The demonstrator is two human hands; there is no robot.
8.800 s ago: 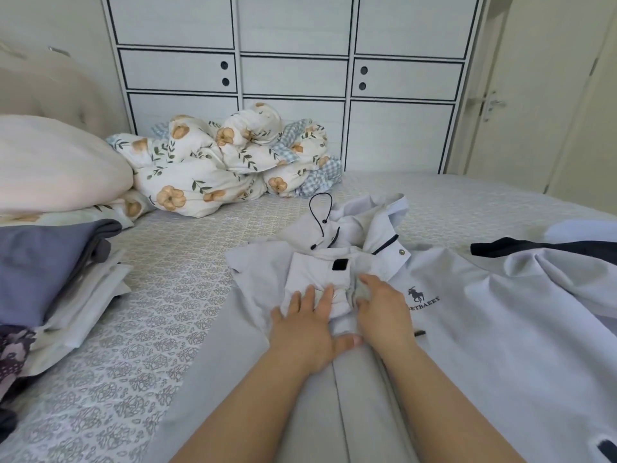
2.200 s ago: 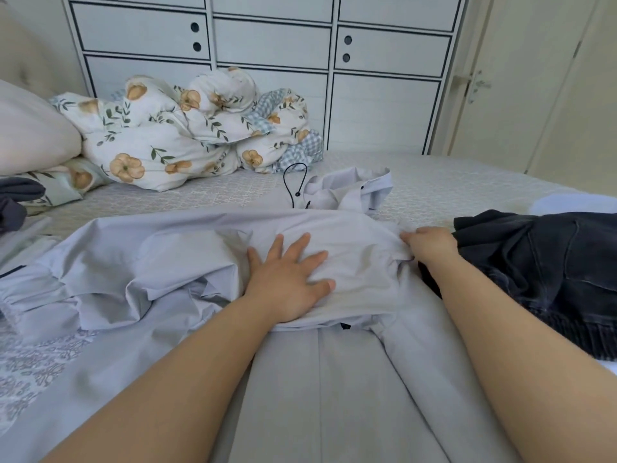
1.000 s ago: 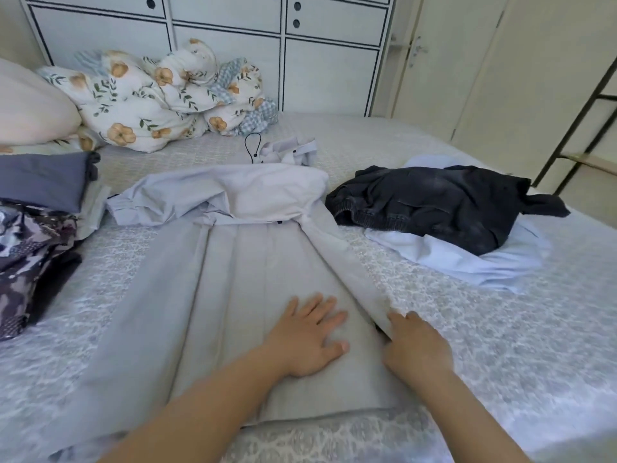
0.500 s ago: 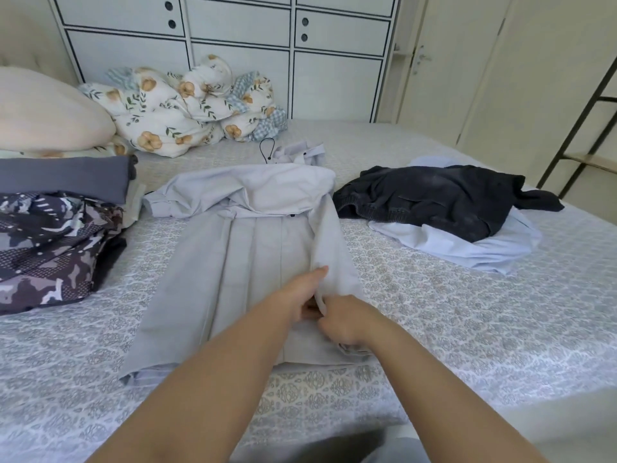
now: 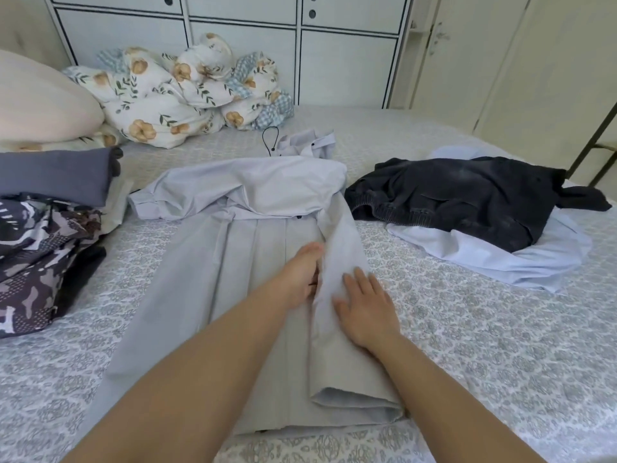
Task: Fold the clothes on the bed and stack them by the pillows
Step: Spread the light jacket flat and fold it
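Observation:
A pale grey hooded jacket [image 5: 213, 295] lies lengthwise on the bed, sleeves folded across its upper part and its right side turned inward as a long flap. My right hand [image 5: 365, 305] lies flat on that flap with fingers spread. My left hand [image 5: 302, 272] rests edge-on along the flap's inner fold, fingers straight; some fingers are hidden by cloth. A dark denim garment [image 5: 467, 202] sits on a light blue shirt [image 5: 534, 265] at the right. Folded clothes are stacked at the left: a slate-blue piece [image 5: 56, 175] and a camouflage one [image 5: 36, 259], below a cream pillow [image 5: 36, 101].
A bundled floral duvet [image 5: 173, 95] lies at the head of the bed against white cabinet doors [image 5: 334, 55]. The patterned bedspread [image 5: 484, 345] shows to the right of the jacket. A door [image 5: 467, 61] and a dark metal frame [image 5: 597, 138] stand at the right.
My right hand has opened and now lies flat on the folded-in right side. My left hand has slid up along the fold line. The view has moved closer.

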